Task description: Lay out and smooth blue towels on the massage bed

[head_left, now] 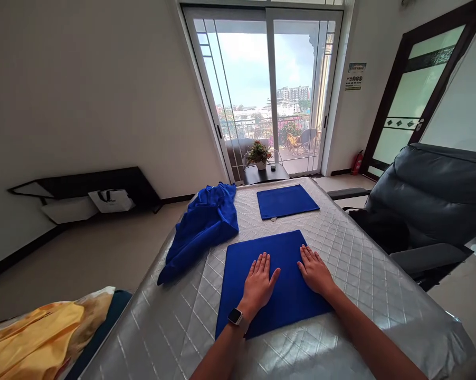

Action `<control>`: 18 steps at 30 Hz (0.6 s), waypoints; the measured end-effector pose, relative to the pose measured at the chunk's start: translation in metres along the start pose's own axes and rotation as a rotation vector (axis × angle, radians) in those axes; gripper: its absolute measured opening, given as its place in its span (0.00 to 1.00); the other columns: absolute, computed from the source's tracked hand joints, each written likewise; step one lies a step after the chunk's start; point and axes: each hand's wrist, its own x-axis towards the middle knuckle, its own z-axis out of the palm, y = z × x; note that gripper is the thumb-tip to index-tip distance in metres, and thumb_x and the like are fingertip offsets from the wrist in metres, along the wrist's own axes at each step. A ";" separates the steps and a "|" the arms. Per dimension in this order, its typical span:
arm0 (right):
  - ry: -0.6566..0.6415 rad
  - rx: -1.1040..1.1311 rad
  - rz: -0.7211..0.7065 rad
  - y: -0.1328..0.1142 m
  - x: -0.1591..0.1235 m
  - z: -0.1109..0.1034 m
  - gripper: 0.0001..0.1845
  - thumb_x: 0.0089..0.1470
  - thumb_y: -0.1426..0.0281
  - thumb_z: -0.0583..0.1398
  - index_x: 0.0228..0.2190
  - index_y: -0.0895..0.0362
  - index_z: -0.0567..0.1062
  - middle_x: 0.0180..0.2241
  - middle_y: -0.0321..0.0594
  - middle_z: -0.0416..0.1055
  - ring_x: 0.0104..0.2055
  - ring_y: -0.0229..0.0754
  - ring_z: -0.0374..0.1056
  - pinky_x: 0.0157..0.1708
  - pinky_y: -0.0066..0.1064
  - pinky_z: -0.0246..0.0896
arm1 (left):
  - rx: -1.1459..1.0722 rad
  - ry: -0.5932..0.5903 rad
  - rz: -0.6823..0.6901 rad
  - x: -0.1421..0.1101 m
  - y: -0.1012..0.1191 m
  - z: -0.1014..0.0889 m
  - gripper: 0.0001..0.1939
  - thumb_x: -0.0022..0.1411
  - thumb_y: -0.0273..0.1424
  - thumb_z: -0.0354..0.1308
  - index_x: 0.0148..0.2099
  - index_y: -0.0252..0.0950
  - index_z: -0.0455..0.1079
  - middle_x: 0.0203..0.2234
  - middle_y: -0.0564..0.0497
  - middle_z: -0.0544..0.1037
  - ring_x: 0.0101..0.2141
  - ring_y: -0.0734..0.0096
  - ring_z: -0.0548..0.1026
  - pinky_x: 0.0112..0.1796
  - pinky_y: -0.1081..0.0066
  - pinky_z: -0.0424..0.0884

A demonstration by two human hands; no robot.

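A flat rectangle of folded blue cloth [285, 295] lies on the quilted silver table cover in front of me. My left hand [259, 282] rests flat near its middle, fingers together and thumb apart, with a watch on the wrist. Flat against its right edge lies my right hand [315, 270], fingers stretched out. Beyond them is a second, smaller blue cloth rectangle [287, 201], with a small pale tag at its near edge. A crumpled heap of blue cloth [206, 227] sits to the left, partly along the table's edge.
The silver-covered table [364, 285] fills the foreground. A dark padded armchair [439, 195] stands close on its right. Yellow fabric [36, 332] lies low at the left. Past the far edge, a small black table holds a potted plant [259, 154] before the sliding glass doors.
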 end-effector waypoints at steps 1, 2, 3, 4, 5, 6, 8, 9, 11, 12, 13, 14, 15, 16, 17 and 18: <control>0.002 -0.001 -0.002 0.000 0.000 0.000 0.36 0.71 0.58 0.39 0.72 0.65 0.48 0.74 0.44 0.39 0.76 0.43 0.34 0.73 0.42 0.31 | 0.006 -0.003 -0.025 -0.006 -0.012 -0.001 0.38 0.74 0.52 0.34 0.74 0.34 0.53 0.71 0.42 0.57 0.71 0.58 0.54 0.68 0.52 0.56; 0.004 -0.003 -0.003 0.000 0.000 0.001 0.36 0.71 0.58 0.39 0.72 0.65 0.48 0.74 0.44 0.39 0.76 0.43 0.34 0.73 0.42 0.31 | 0.013 -0.004 -0.051 -0.012 -0.025 -0.002 0.38 0.74 0.53 0.33 0.74 0.33 0.52 0.71 0.41 0.57 0.71 0.58 0.54 0.68 0.52 0.56; 0.006 -0.004 -0.003 0.001 0.000 0.001 0.36 0.71 0.58 0.39 0.72 0.65 0.48 0.74 0.44 0.39 0.76 0.43 0.34 0.73 0.42 0.31 | 0.020 -0.005 -0.074 -0.018 -0.037 -0.003 0.38 0.74 0.53 0.33 0.74 0.33 0.52 0.71 0.41 0.57 0.71 0.57 0.54 0.68 0.52 0.56; 0.008 -0.005 -0.004 0.001 0.000 0.002 0.36 0.70 0.58 0.40 0.72 0.65 0.48 0.74 0.44 0.39 0.76 0.43 0.34 0.73 0.42 0.31 | 0.027 -0.002 -0.095 -0.025 -0.049 -0.003 0.39 0.74 0.53 0.33 0.74 0.33 0.51 0.71 0.41 0.57 0.71 0.57 0.55 0.68 0.51 0.56; 0.010 -0.005 -0.003 0.002 0.000 0.003 0.37 0.70 0.58 0.40 0.72 0.64 0.48 0.74 0.44 0.39 0.76 0.43 0.34 0.73 0.42 0.32 | 0.034 0.002 -0.111 -0.031 -0.061 -0.004 0.39 0.74 0.53 0.33 0.75 0.33 0.51 0.71 0.40 0.57 0.71 0.56 0.55 0.68 0.51 0.56; 0.012 -0.006 -0.002 0.003 0.000 0.004 0.37 0.70 0.58 0.40 0.72 0.64 0.48 0.74 0.44 0.39 0.76 0.42 0.34 0.73 0.42 0.32 | 0.039 0.006 -0.123 -0.038 -0.071 -0.004 0.40 0.74 0.54 0.33 0.75 0.33 0.50 0.72 0.40 0.57 0.71 0.56 0.54 0.68 0.50 0.56; 0.014 -0.013 -0.002 0.004 0.001 0.006 0.36 0.70 0.57 0.40 0.72 0.64 0.48 0.74 0.43 0.39 0.76 0.42 0.34 0.73 0.42 0.32 | 0.041 0.022 -0.150 -0.049 -0.089 -0.004 0.40 0.74 0.54 0.33 0.75 0.32 0.49 0.72 0.39 0.56 0.71 0.55 0.54 0.68 0.50 0.56; 0.015 -0.017 -0.004 0.005 0.001 0.007 0.36 0.70 0.58 0.40 0.72 0.64 0.48 0.74 0.43 0.39 0.76 0.42 0.34 0.73 0.41 0.32 | 0.035 0.030 -0.167 -0.054 -0.095 -0.003 0.40 0.74 0.54 0.33 0.75 0.32 0.49 0.72 0.39 0.56 0.71 0.55 0.53 0.68 0.50 0.56; 0.016 -0.024 -0.008 0.007 0.001 0.009 0.37 0.71 0.57 0.40 0.72 0.64 0.48 0.74 0.43 0.39 0.76 0.42 0.34 0.73 0.41 0.32 | 0.016 0.042 -0.200 -0.059 -0.102 -0.001 0.41 0.73 0.54 0.33 0.75 0.30 0.48 0.72 0.38 0.55 0.71 0.55 0.53 0.68 0.50 0.56; 0.016 -0.027 -0.011 0.007 0.001 0.010 0.37 0.71 0.57 0.40 0.72 0.64 0.48 0.74 0.43 0.39 0.76 0.42 0.34 0.73 0.41 0.32 | 0.006 0.047 -0.212 -0.061 -0.104 0.001 0.42 0.73 0.55 0.33 0.75 0.29 0.49 0.72 0.38 0.55 0.71 0.55 0.53 0.68 0.51 0.56; 0.016 -0.031 -0.012 0.008 0.001 0.010 0.37 0.71 0.57 0.40 0.72 0.64 0.48 0.74 0.43 0.39 0.76 0.42 0.34 0.73 0.41 0.32 | -0.002 0.054 -0.219 -0.061 -0.104 0.002 0.42 0.73 0.55 0.33 0.74 0.28 0.49 0.72 0.37 0.55 0.71 0.55 0.53 0.68 0.51 0.56; 0.016 -0.036 -0.012 0.008 0.001 0.010 0.36 0.71 0.57 0.39 0.72 0.64 0.48 0.74 0.43 0.39 0.76 0.42 0.34 0.73 0.41 0.32 | -0.008 0.063 -0.219 -0.061 -0.104 0.003 0.43 0.73 0.55 0.33 0.74 0.27 0.50 0.72 0.36 0.55 0.71 0.55 0.53 0.68 0.51 0.56; 0.016 -0.041 -0.011 0.008 0.001 0.010 0.36 0.71 0.57 0.39 0.72 0.64 0.48 0.74 0.43 0.39 0.76 0.42 0.34 0.73 0.41 0.32 | -0.011 0.075 -0.217 -0.061 -0.103 0.004 0.43 0.73 0.55 0.33 0.74 0.26 0.51 0.72 0.36 0.55 0.71 0.54 0.53 0.68 0.51 0.56; 0.016 -0.047 -0.010 0.007 0.001 0.010 0.36 0.71 0.58 0.39 0.72 0.65 0.48 0.74 0.43 0.40 0.76 0.42 0.34 0.73 0.41 0.33 | -0.013 0.088 -0.214 -0.060 -0.102 0.005 0.43 0.73 0.55 0.32 0.74 0.26 0.51 0.72 0.36 0.55 0.71 0.54 0.53 0.68 0.51 0.56; 0.016 -0.054 -0.010 0.007 0.001 0.009 0.36 0.71 0.58 0.39 0.71 0.65 0.49 0.74 0.44 0.40 0.76 0.42 0.34 0.73 0.42 0.33 | -0.014 0.099 -0.210 -0.060 -0.101 0.006 0.43 0.73 0.56 0.32 0.74 0.26 0.51 0.72 0.36 0.55 0.71 0.54 0.53 0.68 0.51 0.56; 0.015 -0.061 -0.010 0.006 0.001 0.007 0.36 0.71 0.58 0.40 0.71 0.65 0.49 0.74 0.45 0.40 0.76 0.42 0.34 0.73 0.42 0.33 | -0.016 0.107 -0.210 -0.059 -0.101 0.006 0.44 0.73 0.56 0.32 0.74 0.26 0.51 0.72 0.36 0.55 0.71 0.53 0.53 0.68 0.51 0.56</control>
